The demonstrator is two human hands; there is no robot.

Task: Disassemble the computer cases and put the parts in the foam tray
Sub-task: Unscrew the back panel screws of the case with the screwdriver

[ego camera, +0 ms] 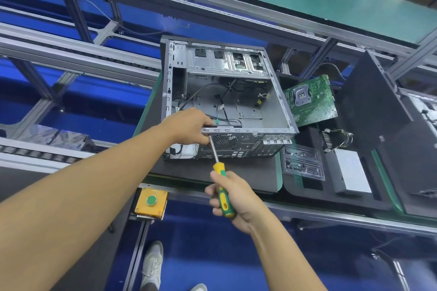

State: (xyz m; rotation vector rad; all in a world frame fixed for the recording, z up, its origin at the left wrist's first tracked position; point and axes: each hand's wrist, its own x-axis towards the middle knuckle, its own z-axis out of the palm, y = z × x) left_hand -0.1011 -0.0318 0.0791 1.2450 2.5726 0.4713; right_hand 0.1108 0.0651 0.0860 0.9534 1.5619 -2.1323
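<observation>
Left hand (189, 127) grips the rear rim of the open computer case (227, 92) on the tabletop (248, 177). Right hand (234, 201) holds the screwdriver (221, 186); keep its shaft square to the screw. Foam tray (307, 136) adjoins, right.

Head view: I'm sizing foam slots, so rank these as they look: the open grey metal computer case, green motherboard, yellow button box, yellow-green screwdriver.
1. open grey metal computer case
2. green motherboard
3. yellow button box and yellow-green screwdriver: unsure; the screwdriver is longer but thinner, and both sit nearer the camera.
</observation>
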